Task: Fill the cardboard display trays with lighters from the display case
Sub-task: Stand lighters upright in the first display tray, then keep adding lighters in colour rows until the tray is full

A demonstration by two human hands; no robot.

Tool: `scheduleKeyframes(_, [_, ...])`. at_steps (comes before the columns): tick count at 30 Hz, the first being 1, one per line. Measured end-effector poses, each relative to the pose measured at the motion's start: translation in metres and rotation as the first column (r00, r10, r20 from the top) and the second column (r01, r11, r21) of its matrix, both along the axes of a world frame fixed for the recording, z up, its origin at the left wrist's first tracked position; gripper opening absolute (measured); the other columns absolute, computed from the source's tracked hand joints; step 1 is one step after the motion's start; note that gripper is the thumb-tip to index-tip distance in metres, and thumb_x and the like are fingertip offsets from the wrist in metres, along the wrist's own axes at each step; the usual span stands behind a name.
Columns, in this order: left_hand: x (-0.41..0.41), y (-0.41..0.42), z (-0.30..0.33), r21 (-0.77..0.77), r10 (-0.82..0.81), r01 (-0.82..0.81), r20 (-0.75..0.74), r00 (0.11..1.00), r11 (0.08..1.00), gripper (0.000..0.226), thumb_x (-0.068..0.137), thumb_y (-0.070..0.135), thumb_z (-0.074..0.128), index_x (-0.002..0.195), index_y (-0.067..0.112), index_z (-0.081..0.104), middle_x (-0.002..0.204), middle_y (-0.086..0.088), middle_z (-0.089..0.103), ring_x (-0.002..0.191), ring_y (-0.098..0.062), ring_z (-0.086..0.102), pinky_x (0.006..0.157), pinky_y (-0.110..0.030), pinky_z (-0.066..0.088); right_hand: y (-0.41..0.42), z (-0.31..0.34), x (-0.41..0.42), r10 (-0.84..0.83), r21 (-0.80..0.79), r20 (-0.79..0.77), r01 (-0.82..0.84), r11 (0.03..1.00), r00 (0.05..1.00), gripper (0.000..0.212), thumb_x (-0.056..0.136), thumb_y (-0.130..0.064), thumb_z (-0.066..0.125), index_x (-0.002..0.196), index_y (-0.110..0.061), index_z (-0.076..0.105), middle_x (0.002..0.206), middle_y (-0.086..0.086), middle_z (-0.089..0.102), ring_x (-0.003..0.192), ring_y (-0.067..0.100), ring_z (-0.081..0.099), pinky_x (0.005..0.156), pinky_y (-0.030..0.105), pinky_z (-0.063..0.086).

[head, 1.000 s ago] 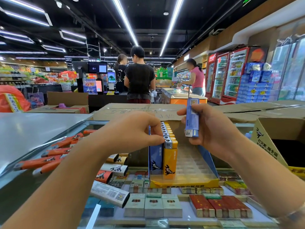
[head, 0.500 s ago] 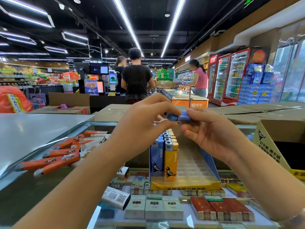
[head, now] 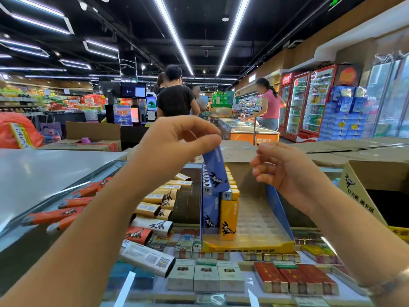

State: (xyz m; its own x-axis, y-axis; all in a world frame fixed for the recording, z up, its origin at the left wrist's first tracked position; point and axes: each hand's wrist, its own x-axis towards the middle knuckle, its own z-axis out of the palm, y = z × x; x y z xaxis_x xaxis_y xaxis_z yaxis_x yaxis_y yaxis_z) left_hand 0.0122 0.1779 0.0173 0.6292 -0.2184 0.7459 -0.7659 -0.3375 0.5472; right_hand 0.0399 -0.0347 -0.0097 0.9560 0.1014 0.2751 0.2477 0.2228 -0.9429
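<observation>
**Hands over a tray barely started: two columns in, most slots bare**

Your left hand (head: 177,142) pinches a blue lighter (head: 215,171) by its upper end between thumb and fingertips, and the lighter hangs head-down, tilted, just above the back of the blue row. Your right hand (head: 285,171) holds nothing that shows; its fingers hang loosely curled, apart from the lighter, beside the tray's blue side wall.

That lighter is not yet seated. It sits over the cardboard display tray (head: 247,247), which stands on the glass bench (head: 141,284) in front of you. Judging by what stands in the tray, you are early in the job: a column of blue lighters (head: 209,209) runs along the left wall, a column of yellow lighters (head: 229,216) stands touching it, and the clear slotted insert to the right of them looks bare all the way across. I'd put the filled part at well under half.

Plenty of stock remains. Loose tan lighters (head: 159,198) lie in a heap just left of the tray, and orange lighters (head: 55,216) lie further left along the case edge. An open carton (head: 363,185) printed with the same beast logo stands at your right; whether it holds more trays or lighters you cannot tell from here, since its inside is dark
</observation>
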Motion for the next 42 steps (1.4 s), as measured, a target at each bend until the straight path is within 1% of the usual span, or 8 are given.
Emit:
scheduleKeyframes(8, [-0.002, 0.022, 0.01, 0.088, -0.092, 0.109, -0.18, 0.979, 0.99, 0.021, 0.062, 0.041, 0.069, 0.078, 0.028, 0.073, 0.072, 0.003, 0.071, 0.055, -0.005, 0.06, 0.058, -0.016, 0.051, -0.003, -0.005, 0.007, -0.092, -0.066, 0.02, 0.094, 0.993, 0.996, 0.013, 0.091, -0.013, 0.054, 0.079, -0.011, 0.058, 0.062, 0.005, 0.063, 0.052, 0.013, 0.058, 0.046, 0.02, 0.05])
scheduleKeyframes(12, [0.0, 0.02, 0.007, 0.252, -0.057, 0.136, -0.295, 0.954, 0.958, 0.025, 0.058, 0.043, 0.072, 0.077, 0.027, 0.072, 0.072, 0.002, 0.07, 0.06, -0.008, 0.064, 0.062, -0.019, 0.055, -0.004, -0.008, 0.011, -0.252, -0.156, 0.068, 0.26, 0.953, 0.965, 0.012, 0.091, -0.014, 0.055, 0.08, -0.012, 0.059, 0.067, 0.002, 0.063, 0.061, 0.011, 0.058, 0.057, 0.023, 0.048])
scheduleKeyframes(16, [0.008, 0.006, -0.006, 0.427, 0.023, 0.088, -0.248, 0.968, 0.9, 0.009, 0.071, 0.031, 0.076, 0.076, 0.029, 0.068, 0.071, 0.008, 0.064, 0.057, 0.0, 0.057, 0.059, -0.02, 0.05, -0.004, -0.011, 0.014, -0.328, -0.235, 0.095, 0.341, 0.91, 0.94, 0.013, 0.09, -0.016, 0.056, 0.078, -0.012, 0.06, 0.072, 0.002, 0.061, 0.067, 0.014, 0.053, 0.063, 0.027, 0.043])
scheduleKeyframes(22, [0.014, 0.0, -0.015, 0.583, 0.088, 0.002, -0.126, 0.988, 0.813, 0.015, 0.07, 0.037, 0.076, 0.07, 0.037, 0.061, 0.074, 0.012, 0.057, 0.067, 0.007, 0.054, 0.059, -0.011, 0.046, -0.003, -0.012, 0.015, -0.313, -0.276, 0.062, 0.318, 0.907, 0.948, 0.011, 0.091, -0.015, 0.056, 0.083, -0.009, 0.06, 0.073, 0.004, 0.061, 0.064, 0.014, 0.053, 0.058, 0.024, 0.044])
scheduleKeyframes(29, [0.012, -0.001, -0.018, 0.679, 0.153, -0.078, -0.05, 0.987, 0.73, 0.025, 0.073, 0.032, 0.074, 0.07, 0.033, 0.049, 0.069, 0.011, 0.053, 0.07, 0.006, 0.049, 0.053, -0.017, 0.038, -0.002, -0.013, 0.018, -0.306, -0.269, 0.063, 0.311, 0.912, 0.95, 0.01, 0.091, -0.015, 0.057, 0.084, -0.008, 0.06, 0.073, 0.004, 0.061, 0.063, 0.014, 0.053, 0.058, 0.024, 0.044])
scheduleKeyframes(34, [0.007, 0.001, -0.016, 0.655, 0.116, 0.03, -0.178, 0.977, 0.755, 0.024, 0.075, 0.027, 0.074, 0.074, 0.031, 0.05, 0.062, 0.011, 0.052, 0.057, 0.007, 0.052, 0.05, -0.01, 0.04, -0.002, -0.014, 0.015, -0.305, -0.301, 0.083, 0.316, 0.9, 0.949, 0.011, 0.091, -0.015, 0.056, 0.084, -0.008, 0.06, 0.073, 0.004, 0.061, 0.063, 0.013, 0.053, 0.056, 0.021, 0.045])
scheduleKeyframes(37, [0.008, 0.001, -0.018, 0.548, 0.065, 0.101, -0.275, 0.959, 0.83, 0.015, 0.078, 0.035, 0.069, 0.08, 0.027, 0.057, 0.059, 0.013, 0.057, 0.058, 0.003, 0.061, 0.06, -0.018, 0.052, -0.004, -0.017, 0.019, -0.343, -0.341, 0.148, 0.374, 0.863, 0.928, 0.013, 0.091, -0.014, 0.056, 0.08, -0.01, 0.059, 0.072, 0.005, 0.059, 0.059, 0.011, 0.052, 0.054, 0.02, 0.044])
scheduleKeyframes(42, [0.0, 0.018, -0.028, 0.426, 0.106, 0.003, -0.231, 0.967, 0.905, 0.008, 0.082, 0.037, 0.062, 0.089, 0.032, 0.059, 0.079, 0.01, 0.064, 0.072, -0.001, 0.063, 0.066, -0.023, 0.055, 0.0, -0.022, 0.02, -0.396, -0.383, 0.286, 0.483, 0.787, 0.873, 0.014, 0.091, -0.016, 0.055, 0.077, -0.014, 0.058, 0.071, 0.003, 0.056, 0.06, 0.01, 0.05, 0.058, 0.023, 0.044])
